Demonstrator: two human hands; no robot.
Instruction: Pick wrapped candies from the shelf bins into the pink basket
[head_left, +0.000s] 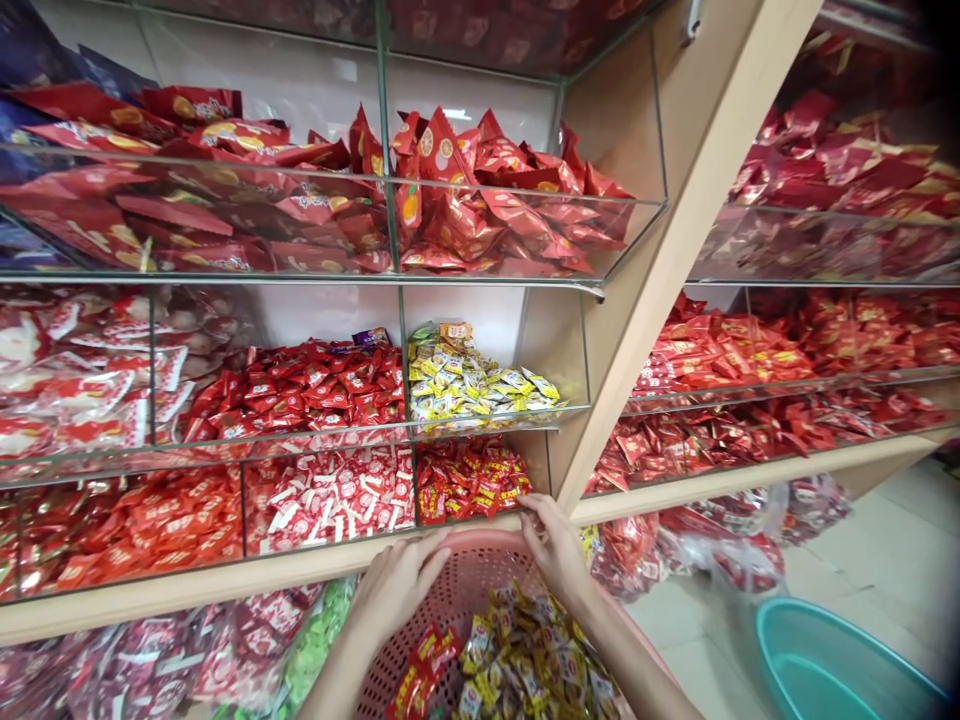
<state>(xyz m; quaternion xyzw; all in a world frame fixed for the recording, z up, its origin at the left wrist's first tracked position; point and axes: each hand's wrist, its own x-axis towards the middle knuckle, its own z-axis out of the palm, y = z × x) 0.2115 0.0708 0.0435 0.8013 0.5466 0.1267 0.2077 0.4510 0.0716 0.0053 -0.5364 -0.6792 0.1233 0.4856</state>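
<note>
- Nearest, a pink perforated basket (465, 585) sits low in the middle, holding yellow-wrapped candies (532, 660) with a few red packets (420, 675) at their left.
- The left hand (394, 590) curls over the basket's far-left rim, fingers bent down onto it.
- The right hand (553, 545) grips the far-right rim, its fingertips up against the wooden shelf edge (225, 580).
- To the near right a teal tub (832, 665) stands on the tiled floor.
- Just beyond the hands, the lowest glass bin holds red-and-yellow candies (469, 480), with red-and-white ones (330, 495) to the left.
- Farther up sits a bin of yellow-green candies (472, 380).
- Farthest, the top bins are heaped with large red packets (487, 190).
</note>
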